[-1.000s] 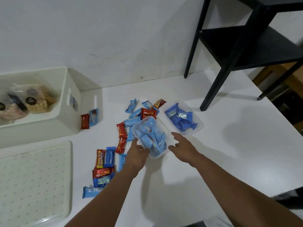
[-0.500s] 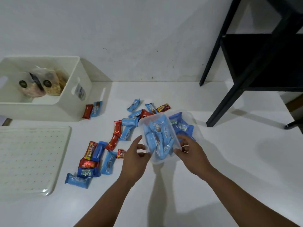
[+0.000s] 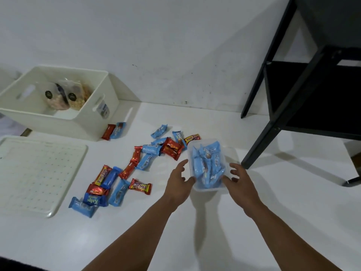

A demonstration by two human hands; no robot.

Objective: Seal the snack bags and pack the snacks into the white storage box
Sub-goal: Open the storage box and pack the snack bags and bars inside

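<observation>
Counter point(image 3: 254, 222), white and broad, carries everything here, with a black shelf frame point(image 3: 293, 98) standing on its far right. White storage box point(image 3: 64, 124) sits at the far left against the wall; two clear pouches of snacks point(image 3: 64, 98) already stand inside it, and the rest of its floor is bare. A perforated white lid point(image 3: 39, 173) lies flat in front of the box. Between lid and hands, loose blue and red snack bars point(image 3: 125, 171) are scattered over the counter, two more lying against the box wall.

The clear snack bag point(image 3: 208, 166), stuffed with blue wrapped bars, lies near the centre between both hands. Left hand point(image 3: 178, 182) has its thumb against the bag's near left corner, fingers spread and relaxed; right hand point(image 3: 237, 181) touches the near right corner likewise, fingers loose. Neither grips it.

The bag looks light, soft and crinkly, its film probably slippery and its contents free to shift. Pinching the open edge at both corners should suit sealing; I cannot tell whether it is sealed yet.
</observation>
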